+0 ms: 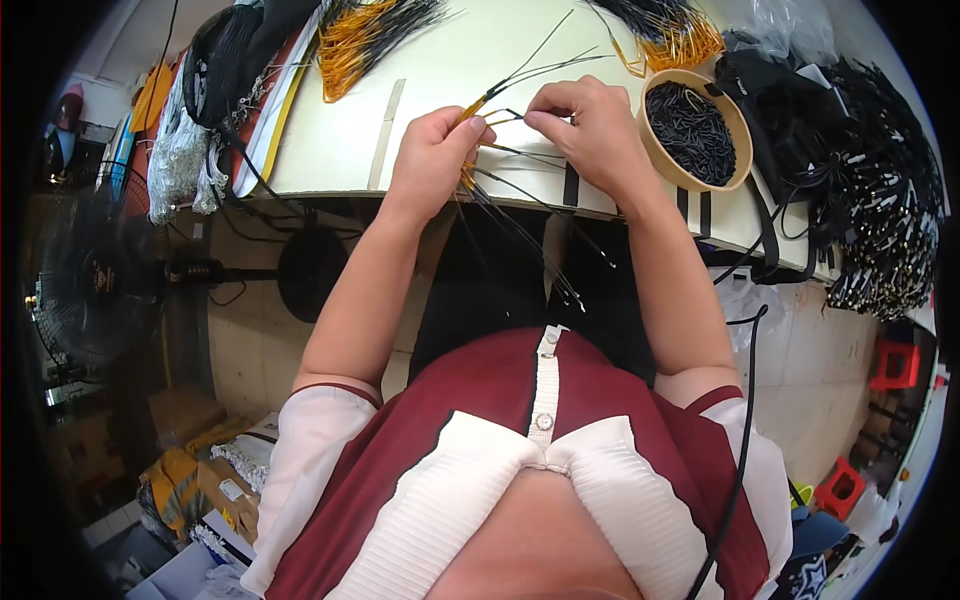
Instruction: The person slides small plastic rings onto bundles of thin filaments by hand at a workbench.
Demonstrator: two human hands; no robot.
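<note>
My left hand (436, 152) is closed around a bunch of thin orange-and-black wires (482, 182) above the table's front edge. Some of their black ends fan out toward the back of the table, others hang down over my lap. To its right, my right hand (590, 125) has thumb and forefinger pinched at the dark tip of one wire (506, 117) that sticks out of the bunch. Whether a small sleeve sits on that tip is too fine to tell. Near my right wrist stands a round tan tub (742, 150) filled with short black tubes (690, 130).
More orange-and-black wire bundles lie on the pale table (330, 150), one at back left (355, 50), one at back right (680, 40). Black cables with metal ends (880, 210) pile at the right. White-ended cables (185, 150) hang at the left, above a black fan (100, 270).
</note>
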